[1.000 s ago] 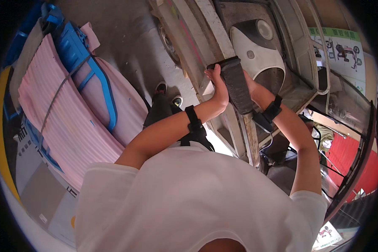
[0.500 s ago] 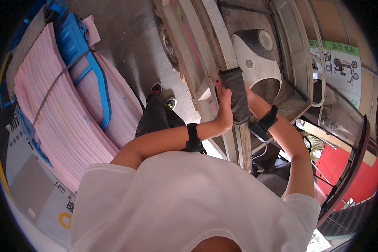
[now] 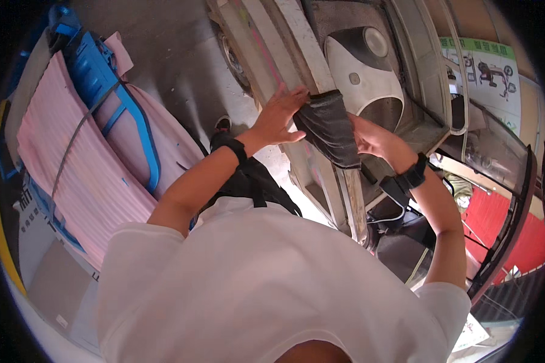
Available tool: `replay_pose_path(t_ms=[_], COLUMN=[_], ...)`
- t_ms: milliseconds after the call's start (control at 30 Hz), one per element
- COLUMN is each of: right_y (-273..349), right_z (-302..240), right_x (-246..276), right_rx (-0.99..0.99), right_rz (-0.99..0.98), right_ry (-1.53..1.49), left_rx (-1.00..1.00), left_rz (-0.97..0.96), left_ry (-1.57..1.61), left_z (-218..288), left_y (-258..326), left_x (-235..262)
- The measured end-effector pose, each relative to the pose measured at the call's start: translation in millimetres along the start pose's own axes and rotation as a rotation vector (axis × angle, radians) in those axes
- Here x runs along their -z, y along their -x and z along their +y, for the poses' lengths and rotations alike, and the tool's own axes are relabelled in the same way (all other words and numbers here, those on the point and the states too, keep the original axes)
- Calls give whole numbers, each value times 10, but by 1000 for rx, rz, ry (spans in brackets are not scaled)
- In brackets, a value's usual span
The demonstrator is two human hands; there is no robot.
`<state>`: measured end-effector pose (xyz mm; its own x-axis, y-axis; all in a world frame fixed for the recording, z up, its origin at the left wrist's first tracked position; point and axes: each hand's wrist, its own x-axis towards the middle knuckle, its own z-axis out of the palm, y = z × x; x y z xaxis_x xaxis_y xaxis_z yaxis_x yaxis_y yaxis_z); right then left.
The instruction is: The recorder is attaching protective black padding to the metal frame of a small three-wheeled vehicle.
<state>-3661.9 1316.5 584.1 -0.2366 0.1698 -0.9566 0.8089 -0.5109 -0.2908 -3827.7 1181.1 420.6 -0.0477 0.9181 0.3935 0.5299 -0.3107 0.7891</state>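
A dark grey cloth (image 3: 330,130) lies draped over a pale, worn wooden beam (image 3: 312,51), its surface now in creases. At the cloth's left edge is my left hand (image 3: 278,118), palm down, fingers stretched and thumb apart; its fingertips reach the upper left corner. My right hand (image 3: 378,140) is at the right edge with bent fingers closed on the cloth's border, some fingertips hidden by it. Black bands circle both wrists.
A white and black rounded vehicle front (image 3: 363,78) with a round lamp stands beyond the beam. Left are pink corrugated sheets (image 3: 85,163) strapped to a blue metal frame (image 3: 142,127). A wheel (image 3: 233,60) shows under the frame. Far right, a glazed panel (image 3: 496,169) and a poster (image 3: 487,78).
My left hand has slid off the cloth's side and spread up and left. My right hand has shifted slightly down, with fingers now bent. The cloth has become wrinkled and its lower end fanned rightward.
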Motion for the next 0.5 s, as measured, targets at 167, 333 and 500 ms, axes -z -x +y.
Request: replay_pose_path(t_ms=[167, 333, 500], right_y=[-201, -337, -265], right_z=[-130, -41, -80], right_x=[-72, -34, -70], right_rx=[-123, -137, -157], right_rz=[67, 2, 56], right_ry=[-142, -447, -592], left_rx=[51, -36, -100], left_rz=[126, 188, 126], left_ry=[23, 433, 328], left_z=[281, 677, 291], left_y=[-86, -221, -151], left_x=[-165, -143, -1])
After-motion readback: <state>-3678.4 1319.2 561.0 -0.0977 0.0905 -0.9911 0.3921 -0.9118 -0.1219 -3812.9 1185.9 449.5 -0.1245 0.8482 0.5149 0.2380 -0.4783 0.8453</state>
